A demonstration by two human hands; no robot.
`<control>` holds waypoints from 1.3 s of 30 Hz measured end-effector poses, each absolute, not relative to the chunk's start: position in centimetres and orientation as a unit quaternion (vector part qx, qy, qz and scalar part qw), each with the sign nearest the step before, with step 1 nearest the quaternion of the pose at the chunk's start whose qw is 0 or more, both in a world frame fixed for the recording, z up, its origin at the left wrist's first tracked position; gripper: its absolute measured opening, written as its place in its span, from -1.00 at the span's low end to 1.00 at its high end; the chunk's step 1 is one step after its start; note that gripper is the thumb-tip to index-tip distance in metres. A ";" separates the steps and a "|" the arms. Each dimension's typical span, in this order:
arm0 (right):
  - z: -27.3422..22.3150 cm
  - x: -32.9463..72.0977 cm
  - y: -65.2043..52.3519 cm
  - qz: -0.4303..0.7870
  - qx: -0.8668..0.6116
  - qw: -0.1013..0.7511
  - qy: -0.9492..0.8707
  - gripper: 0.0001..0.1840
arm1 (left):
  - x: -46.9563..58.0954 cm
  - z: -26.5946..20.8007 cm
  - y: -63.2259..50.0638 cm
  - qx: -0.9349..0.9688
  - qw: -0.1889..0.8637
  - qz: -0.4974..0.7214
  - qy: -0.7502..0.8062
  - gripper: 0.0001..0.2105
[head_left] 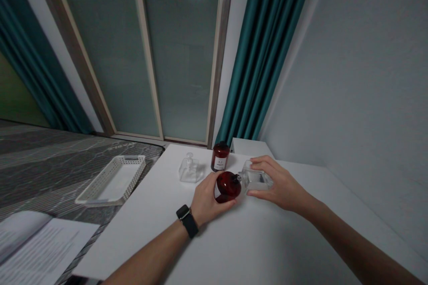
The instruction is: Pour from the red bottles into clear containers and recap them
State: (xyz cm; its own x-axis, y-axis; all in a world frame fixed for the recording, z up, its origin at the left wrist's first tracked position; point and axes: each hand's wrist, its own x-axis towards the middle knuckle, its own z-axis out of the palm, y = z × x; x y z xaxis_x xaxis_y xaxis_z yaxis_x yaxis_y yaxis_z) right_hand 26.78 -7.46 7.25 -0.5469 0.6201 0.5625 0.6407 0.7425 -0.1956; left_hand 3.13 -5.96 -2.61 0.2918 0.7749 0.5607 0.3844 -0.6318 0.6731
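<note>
My left hand [209, 200] is wrapped round a dark red-brown glass bottle [228, 186], tilted with its neck toward the right. In my right hand [277, 182] is a clear glass bottle [257, 179], held tipped so that its neck meets the mouth of the brown bottle. Whether liquid passes between them I cannot tell. Just behind stands a second brown bottle [220, 156] with a white label, upright. To the left of it, a clear square glass bottle [190, 169] with a rounded top sits on the white table [160, 222].
A white perforated basket [113, 180] lies on the grey patterned surface [67, 156] left of the table, with an open book [47, 240] nearer me. A white box-like piece [250, 147] stands beyond the table, before the teal curtain [264, 53]. A wall [368, 75] rises at the right.
</note>
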 end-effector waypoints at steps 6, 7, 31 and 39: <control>7.2 26.8 -7.5 -0.016 -0.359 0.311 -0.880 -0.54 | 3.1 -2.6 -6.0 0.776 0.213 0.460 0.377 -0.35; 7.2 26.8 -7.5 -0.017 -0.360 0.311 -0.880 -0.54 | 3.1 -2.6 -6.0 0.775 0.212 0.461 0.377 -0.35; 7.8 26.7 -7.4 0.006 -0.373 0.295 -0.880 -0.52 | 3.4 -2.5 -6.2 0.765 0.239 0.454 0.389 -0.36; 7.8 26.7 -7.3 0.006 -0.384 0.283 -0.879 -0.53 | 3.4 -2.4 -6.3 0.762 0.252 0.453 0.388 -0.37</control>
